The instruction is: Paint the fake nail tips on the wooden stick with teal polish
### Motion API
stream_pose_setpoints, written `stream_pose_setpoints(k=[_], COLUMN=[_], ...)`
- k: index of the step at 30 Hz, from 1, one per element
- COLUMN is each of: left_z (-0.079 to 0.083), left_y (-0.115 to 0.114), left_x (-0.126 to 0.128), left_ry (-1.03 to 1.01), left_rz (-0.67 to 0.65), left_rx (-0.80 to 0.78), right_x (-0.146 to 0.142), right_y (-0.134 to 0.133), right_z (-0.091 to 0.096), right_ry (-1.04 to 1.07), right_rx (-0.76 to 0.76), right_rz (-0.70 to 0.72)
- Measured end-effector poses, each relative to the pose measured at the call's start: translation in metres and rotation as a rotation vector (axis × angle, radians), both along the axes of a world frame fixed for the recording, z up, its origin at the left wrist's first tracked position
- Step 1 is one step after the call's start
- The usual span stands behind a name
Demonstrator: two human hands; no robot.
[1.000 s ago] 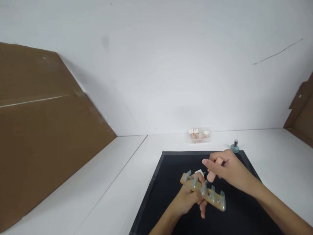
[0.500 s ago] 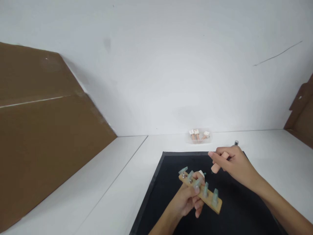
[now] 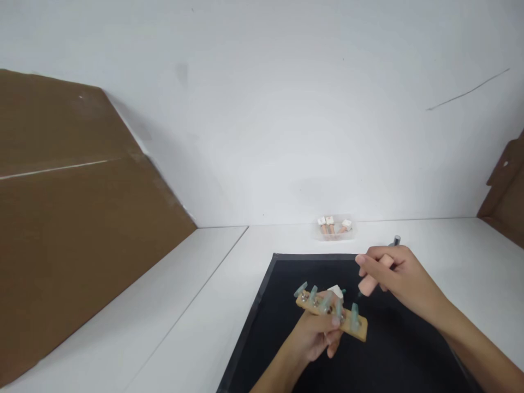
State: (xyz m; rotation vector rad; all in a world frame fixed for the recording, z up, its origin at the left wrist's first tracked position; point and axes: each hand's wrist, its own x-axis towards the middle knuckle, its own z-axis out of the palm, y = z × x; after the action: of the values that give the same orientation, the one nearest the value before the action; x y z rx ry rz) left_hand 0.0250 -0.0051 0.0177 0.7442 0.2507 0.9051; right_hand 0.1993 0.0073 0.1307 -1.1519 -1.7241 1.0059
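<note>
My left hand (image 3: 311,333) grips a light wooden strip (image 3: 346,326) that bears several translucent green nail tips (image 3: 354,315) on small metal mounts. Just behind the strip, by my left fingers, shows a small white block-like bottle (image 3: 336,291) with a dark green bit at its right end; whether my fingers hold it is unclear. Up and to the right, my right hand (image 3: 393,273) pinches a peach-coloured nail polish cap (image 3: 370,284) slantwise between thumb and fingers. A small dark tip shows below the cap, apart from the nail tips.
Below my hands lies a black mat (image 3: 393,355) on a white table (image 3: 196,305). A clear tray (image 3: 344,236) with several white-and-peach bottles stands by the wall. A silver-ended object (image 3: 397,240) pokes out behind my right hand. Brown cardboard (image 3: 82,218) rises at the left.
The wooden strip has turned flatter, its right end rising, and has shifted slightly left. My right hand has moved a little to the right with the cap.
</note>
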Motion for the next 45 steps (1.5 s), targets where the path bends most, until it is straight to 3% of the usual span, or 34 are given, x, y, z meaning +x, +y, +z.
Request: stream_pose_setpoints(k=[7,15,20,29,45], left_z=[-0.004,0.007,0.014,0.014,0.005], left_y=[-0.002,-0.003,-0.004,-0.003,-0.005], left_x=[0.004,0.006,0.007,0.010,0.006], left_ry=[0.113,0.267,0.342,0.363,0.352], left_rz=[0.069,0.211,0.254,0.263,0.210], left_rx=[0.097,0.077,0.086,0.130,0.143], right_x=[0.003,0.016,0.016,0.012,0.012], right_y=[0.001,0.001,0.000,0.001,0.004], right_z=[0.007,0.017,0.021,0.019,0.011], right_ry=[0.100,-0.041,-0.081,0.011,-0.083], right_rx=[-0.097,-0.213,-0.174,-0.272,-0.158], right_rz=[0.105,0.412,0.392,0.504,0.337])
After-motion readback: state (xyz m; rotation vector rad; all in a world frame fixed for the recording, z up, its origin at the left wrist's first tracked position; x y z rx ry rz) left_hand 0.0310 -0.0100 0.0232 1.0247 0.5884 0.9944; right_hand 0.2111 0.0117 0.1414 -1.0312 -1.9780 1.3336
